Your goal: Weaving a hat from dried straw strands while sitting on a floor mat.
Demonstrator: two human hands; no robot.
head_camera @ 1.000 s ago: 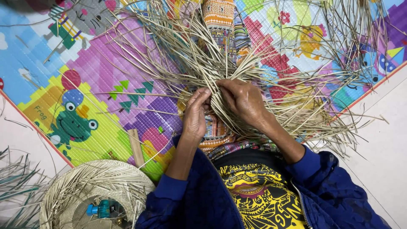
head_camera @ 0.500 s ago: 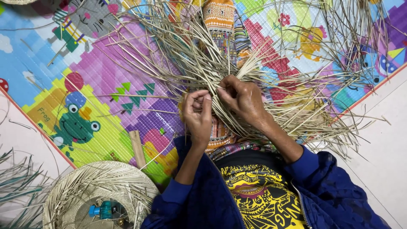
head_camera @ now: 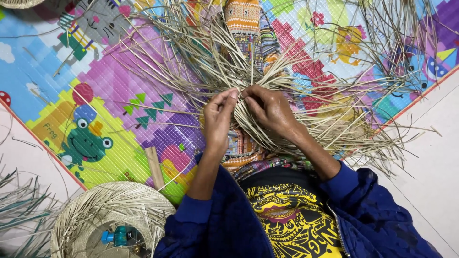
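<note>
A spread of long dry straw strips (head_camera: 201, 62) fans out over my lap and a colourful play mat (head_camera: 119, 91). My left hand (head_camera: 217, 119) pinches a few strips between thumb and fingertips at the centre of the bundle. Touching it fingertip to fingertip, my right hand (head_camera: 272, 112) grips strips from the other side. The woven centre under both hands is mostly hidden. Patterned fabric (head_camera: 244, 28) on my legs shows beneath the straw.
A round woven straw piece (head_camera: 95, 210) lies at the lower left with a small teal object (head_camera: 117, 235) inside it. A short wooden stick (head_camera: 155, 167) rests on the mat beside it. Green leaf strips (head_camera: 19, 210) lie at the far left. Pale floor (head_camera: 430, 157) borders the mat on the right.
My left hand has risen from the lap to meet the right hand at the straw's centre. The view has shifted slightly.
</note>
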